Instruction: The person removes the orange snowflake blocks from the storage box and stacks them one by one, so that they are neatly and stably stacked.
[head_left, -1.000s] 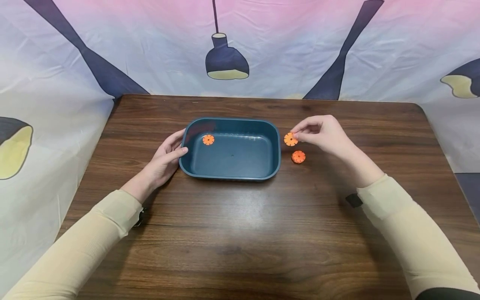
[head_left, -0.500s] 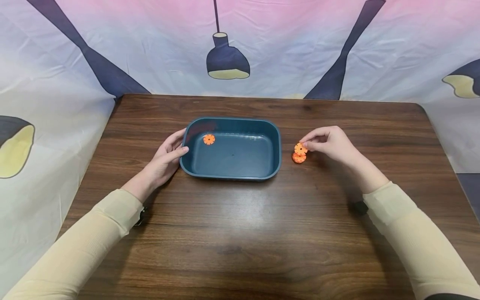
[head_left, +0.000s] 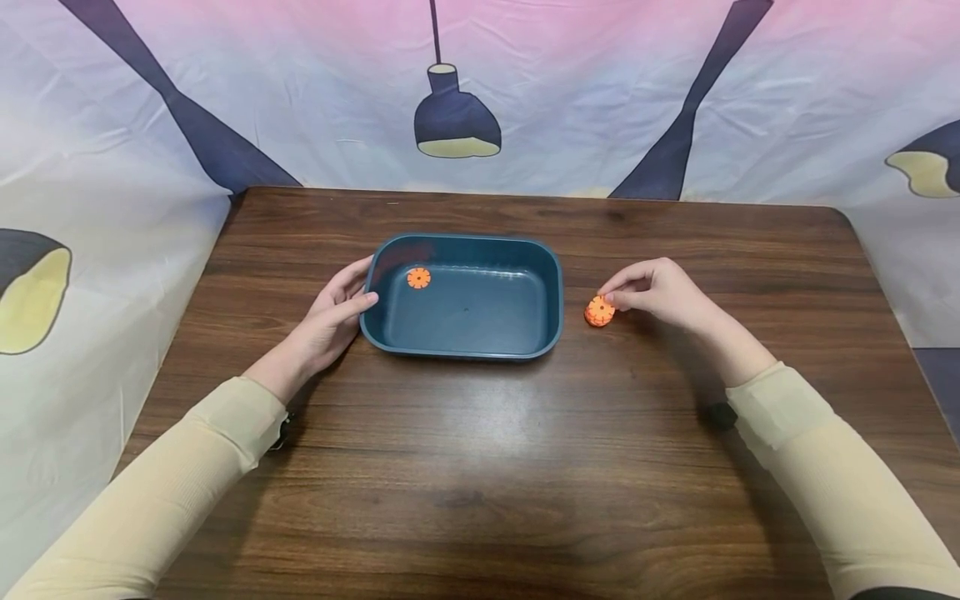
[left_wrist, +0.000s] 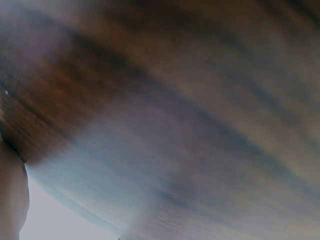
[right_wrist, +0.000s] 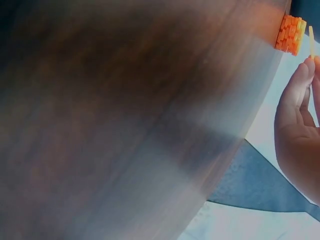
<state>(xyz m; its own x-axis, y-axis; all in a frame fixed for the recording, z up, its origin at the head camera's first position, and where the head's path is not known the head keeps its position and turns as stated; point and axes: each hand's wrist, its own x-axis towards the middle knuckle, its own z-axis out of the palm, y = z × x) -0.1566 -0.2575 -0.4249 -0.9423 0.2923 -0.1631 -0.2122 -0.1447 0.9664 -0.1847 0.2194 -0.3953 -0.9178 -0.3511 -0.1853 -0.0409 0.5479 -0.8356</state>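
Observation:
My left hand [head_left: 336, 312] holds the left end of a dark blue plastic tub [head_left: 465, 357], its thumb over the rim and its fingers against the outer wall. Inside the tub, near its far left corner, lies one orange notched disc [head_left: 418, 278]. Right of the tub, my right hand [head_left: 663, 292] pinches another orange notched disc [right_wrist: 312, 41] between thumb and fingertips. A short stack of such discs [right_wrist: 289, 35] stands on the table just below it. In the right wrist view a narrow gap shows between the pinched disc and the stack.
The brown wood-grain table [head_left: 465, 467] carries the tub and the stack. A cloth backdrop [head_left: 570, 100] with printed lamps hangs behind and beside it. The left wrist view shows mostly blurred tabletop.
My right hand has carried its disc from beside the tub's right rim, rightward and nearer to me, then lowered it over the stack. The left hand has stayed on the tub.

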